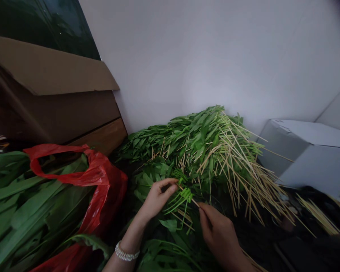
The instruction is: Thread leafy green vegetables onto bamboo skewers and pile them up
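Between my two hands is a thin bamboo skewer (195, 202) with bright green leaf stalks (186, 195) threaded on it in a bunch. My right hand (219, 234) is closed round the skewer's lower end, thumb and fingers pinching it. At the far end, my left hand (158, 198) pinches the leaf stalks by the tip between thumb and forefinger. A beaded bracelet (126, 254) circles my left wrist. Loose green leaves (170, 245) lie beneath both hands. Just beyond them rises a large pile of skewered leafy greens (198, 132), their bare sticks (243, 170) pointing right and toward me.
On the left stands a red plastic bag (110, 181) filled with long green leaves (39, 211). Behind it is an open cardboard box (73, 113). A white box (306, 151) sits at the right, with a bundle of bare skewers (319, 215) before it. A pale wall (209, 53) closes off the back.
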The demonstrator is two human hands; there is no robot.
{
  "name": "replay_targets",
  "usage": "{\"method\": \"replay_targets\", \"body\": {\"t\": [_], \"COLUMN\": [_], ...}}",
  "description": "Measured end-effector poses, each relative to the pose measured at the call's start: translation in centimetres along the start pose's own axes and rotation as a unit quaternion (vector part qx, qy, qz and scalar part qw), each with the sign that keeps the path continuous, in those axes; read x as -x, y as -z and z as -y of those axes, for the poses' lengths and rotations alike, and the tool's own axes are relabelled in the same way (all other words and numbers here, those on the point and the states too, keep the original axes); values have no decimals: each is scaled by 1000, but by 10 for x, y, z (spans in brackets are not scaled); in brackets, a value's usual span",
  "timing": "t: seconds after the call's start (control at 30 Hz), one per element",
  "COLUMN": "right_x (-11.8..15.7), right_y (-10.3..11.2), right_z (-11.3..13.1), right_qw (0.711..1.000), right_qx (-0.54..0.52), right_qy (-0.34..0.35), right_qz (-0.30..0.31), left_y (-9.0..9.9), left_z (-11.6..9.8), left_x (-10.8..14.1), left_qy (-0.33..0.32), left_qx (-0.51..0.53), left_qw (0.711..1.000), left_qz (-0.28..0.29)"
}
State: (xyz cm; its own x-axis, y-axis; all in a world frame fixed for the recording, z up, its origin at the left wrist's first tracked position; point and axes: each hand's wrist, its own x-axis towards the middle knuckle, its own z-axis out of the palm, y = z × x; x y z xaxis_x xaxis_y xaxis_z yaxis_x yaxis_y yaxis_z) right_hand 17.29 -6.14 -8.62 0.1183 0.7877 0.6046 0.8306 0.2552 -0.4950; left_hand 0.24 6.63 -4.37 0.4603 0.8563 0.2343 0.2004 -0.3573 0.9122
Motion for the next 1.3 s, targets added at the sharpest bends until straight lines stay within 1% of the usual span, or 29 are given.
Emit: {"method": "replay_targets", "body": {"t": [0.17, 0.33, 0.57, 0.8, 0.97, 1.1, 1.3], "right_x": [0, -1, -1, 0, 2, 2, 2], "right_y": [-1, 0, 1, 0, -1, -2, -2], "right_z": [-1, -1, 0, 0, -1, -2, -5], "right_qw": [1000, 1000, 1000, 1000, 1000, 1000, 1000], "right_qx": [-5, 7, 2, 0, -6, 5, 4], "right_qy": [-9, -10, -1, -1, -2, -1, 7], "right_qz": [5, -5, -1, 3, 22, 22, 10], "left_y": [-1, 4, 3, 3, 4, 3, 7], "left_z": [2, 1, 1, 1, 0, -1, -1], "left_x": [-1, -5, -5, -3, -3, -2, -4], "left_qy": [-5, 18, 34, 40, 36, 32, 36], "left_qx": [-7, 29, 58, 65, 40, 11, 65], "left_qw": [1000, 998, 997, 996, 998, 999, 997], "left_qz": [-16, -60, -34, -34, -18, -17, -29]}}
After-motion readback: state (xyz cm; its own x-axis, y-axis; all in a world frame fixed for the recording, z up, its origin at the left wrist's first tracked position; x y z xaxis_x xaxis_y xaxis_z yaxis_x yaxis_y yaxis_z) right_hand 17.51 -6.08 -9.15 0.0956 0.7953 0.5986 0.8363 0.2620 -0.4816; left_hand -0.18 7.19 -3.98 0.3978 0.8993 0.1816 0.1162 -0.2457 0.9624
